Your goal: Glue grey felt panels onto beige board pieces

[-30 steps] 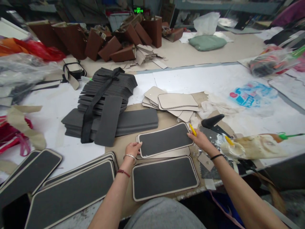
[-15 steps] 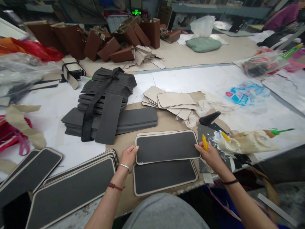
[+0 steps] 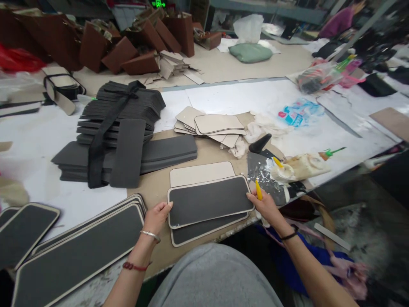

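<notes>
My left hand (image 3: 157, 219) pinches the left edge of a dark grey panel (image 3: 209, 199) with rounded corners and a pale border. At its right edge, my right hand (image 3: 266, 207) grips the same panel, with a pointed yellow tool (image 3: 258, 189) sticking up from the fingers. Beneath the held panel lies a second dark panel (image 3: 211, 230), partly covered. A beige panel (image 3: 201, 172) shows just behind it on the brown board. To the right of it, a white-smeared grey sheet (image 3: 263, 170) lies near my right hand, beside a glue-crusted bottle (image 3: 308, 165) with a green tip.
Bordered dark panels (image 3: 83, 251) are stacked at the lower left. Strapped dark grey strips (image 3: 124, 106) stand behind them, and small beige pieces (image 3: 220, 123) lie in a loose pile. Brown boxy bags (image 3: 150, 38) line the back. A person in purple (image 3: 337, 23) is at the far right.
The held panel has come nearer to me and tilted, covering more of the lower dark panel and exposing the beige one behind. The view has turned to the right.
</notes>
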### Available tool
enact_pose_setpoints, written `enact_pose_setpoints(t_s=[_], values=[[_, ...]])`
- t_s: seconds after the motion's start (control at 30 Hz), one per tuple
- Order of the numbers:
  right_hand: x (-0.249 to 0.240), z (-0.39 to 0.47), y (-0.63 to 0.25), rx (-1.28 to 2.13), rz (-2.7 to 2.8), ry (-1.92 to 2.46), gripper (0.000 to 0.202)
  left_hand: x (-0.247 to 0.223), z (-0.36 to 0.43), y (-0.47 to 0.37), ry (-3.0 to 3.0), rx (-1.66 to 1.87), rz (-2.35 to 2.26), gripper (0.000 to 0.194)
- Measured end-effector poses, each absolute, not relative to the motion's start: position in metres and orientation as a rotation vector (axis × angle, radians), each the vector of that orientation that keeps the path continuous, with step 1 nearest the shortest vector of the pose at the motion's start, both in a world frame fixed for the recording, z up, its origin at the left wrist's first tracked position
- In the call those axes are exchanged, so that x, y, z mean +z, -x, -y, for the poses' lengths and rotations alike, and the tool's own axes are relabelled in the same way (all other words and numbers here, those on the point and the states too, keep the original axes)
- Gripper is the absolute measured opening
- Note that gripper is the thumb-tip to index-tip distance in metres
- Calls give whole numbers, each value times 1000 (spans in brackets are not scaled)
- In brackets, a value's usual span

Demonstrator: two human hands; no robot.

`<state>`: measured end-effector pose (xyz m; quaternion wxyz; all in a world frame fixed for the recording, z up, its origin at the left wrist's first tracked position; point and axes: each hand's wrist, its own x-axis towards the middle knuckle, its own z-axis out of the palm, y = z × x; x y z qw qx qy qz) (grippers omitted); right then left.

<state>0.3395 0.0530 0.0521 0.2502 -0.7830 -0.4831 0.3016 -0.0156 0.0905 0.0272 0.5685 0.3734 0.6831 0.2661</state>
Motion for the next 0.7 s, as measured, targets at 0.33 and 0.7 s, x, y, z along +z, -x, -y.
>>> enact_pose_setpoints(t_s=[0.33, 0.7], values=[[33, -22, -332, 866, 1278, 2097, 28, 21, -50, 20, -959, 580, -1678, 51], [17, -20, -335, 888, 1329, 2232, 27, 10, -47, 15, -1077, 469, -1771, 48]])
